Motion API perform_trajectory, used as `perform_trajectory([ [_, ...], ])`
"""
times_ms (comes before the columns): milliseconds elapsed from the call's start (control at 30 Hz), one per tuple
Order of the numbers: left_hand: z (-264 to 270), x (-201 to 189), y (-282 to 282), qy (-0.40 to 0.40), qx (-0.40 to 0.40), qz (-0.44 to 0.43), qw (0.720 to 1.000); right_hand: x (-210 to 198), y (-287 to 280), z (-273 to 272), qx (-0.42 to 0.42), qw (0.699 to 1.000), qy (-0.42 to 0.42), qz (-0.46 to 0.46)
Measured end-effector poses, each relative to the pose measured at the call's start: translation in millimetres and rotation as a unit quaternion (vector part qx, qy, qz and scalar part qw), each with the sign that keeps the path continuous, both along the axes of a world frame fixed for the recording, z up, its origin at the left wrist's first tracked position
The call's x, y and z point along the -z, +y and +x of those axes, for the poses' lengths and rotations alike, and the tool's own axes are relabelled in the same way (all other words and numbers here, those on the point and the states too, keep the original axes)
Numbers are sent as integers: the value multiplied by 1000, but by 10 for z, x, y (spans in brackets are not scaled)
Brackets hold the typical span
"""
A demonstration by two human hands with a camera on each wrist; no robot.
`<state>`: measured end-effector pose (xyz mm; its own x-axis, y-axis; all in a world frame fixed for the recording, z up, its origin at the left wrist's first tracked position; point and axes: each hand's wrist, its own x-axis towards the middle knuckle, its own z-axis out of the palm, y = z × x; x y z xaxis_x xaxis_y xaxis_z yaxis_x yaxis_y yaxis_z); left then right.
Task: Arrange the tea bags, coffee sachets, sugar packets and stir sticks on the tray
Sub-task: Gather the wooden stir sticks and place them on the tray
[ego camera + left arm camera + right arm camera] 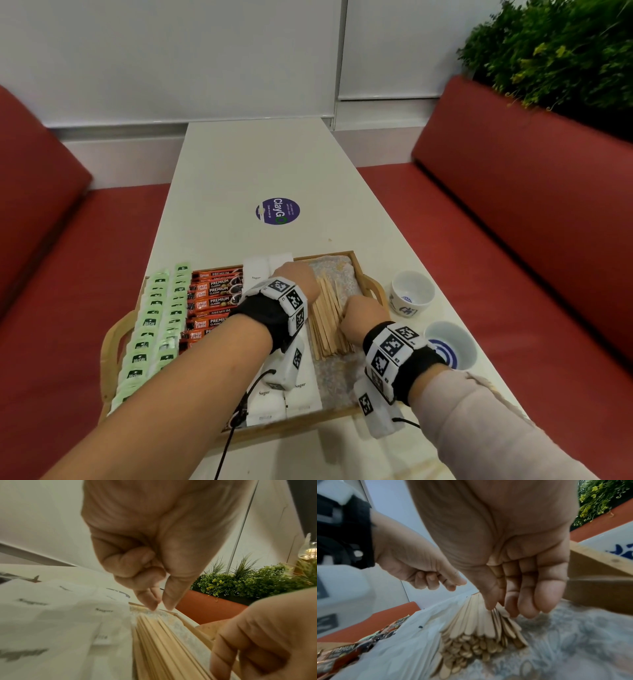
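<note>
On the near end of the white surface (260,164) I see the wooden tray (109,346). Along its left edge lie two overlapping rows of green tea bags (150,322). Just right of them sits a column of orange coffee sachets (210,301), then white sugar packets (265,404) running from the tray's far edge to its near edge.

My left hand (301,279) is over the far end of the wooden stir sticks (329,318), its lower fingers curled in and the thumb and a fingertip (150,601) pointed down close together at the stick tips; I cannot tell whether they pinch anything. The sticks lie bundled on a patterned liner (342,373) in the tray's right half.

My right hand (364,313) rests relaxed, fingertips (489,601) touching the bundle's right side.

Off the tray, by the surface's right edge, stand two white cups (412,291) with blue marks.
</note>
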<state>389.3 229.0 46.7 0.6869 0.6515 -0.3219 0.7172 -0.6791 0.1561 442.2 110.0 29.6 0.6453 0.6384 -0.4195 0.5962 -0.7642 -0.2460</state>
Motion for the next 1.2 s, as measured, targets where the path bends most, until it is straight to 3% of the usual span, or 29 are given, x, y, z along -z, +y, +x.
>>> perform_trajectory([
  [100,61,-46,48,-56,3,-26,998,1,-25,2,-2,1000,11,7],
  [200,118,-54,47,-63,41,-54,996,-11,-61,2,4,1000,16,18],
  [467,244,11,-20,40,142,-18,989,16,-40,0,20,999,40,26],
  [567,261,38,-38,65,140,4,988,31,-49,5,5,999,46,16],
  [1200,297,-47,-170,96,167,5,981,-49,-146,-28,-32,999,41,-14],
])
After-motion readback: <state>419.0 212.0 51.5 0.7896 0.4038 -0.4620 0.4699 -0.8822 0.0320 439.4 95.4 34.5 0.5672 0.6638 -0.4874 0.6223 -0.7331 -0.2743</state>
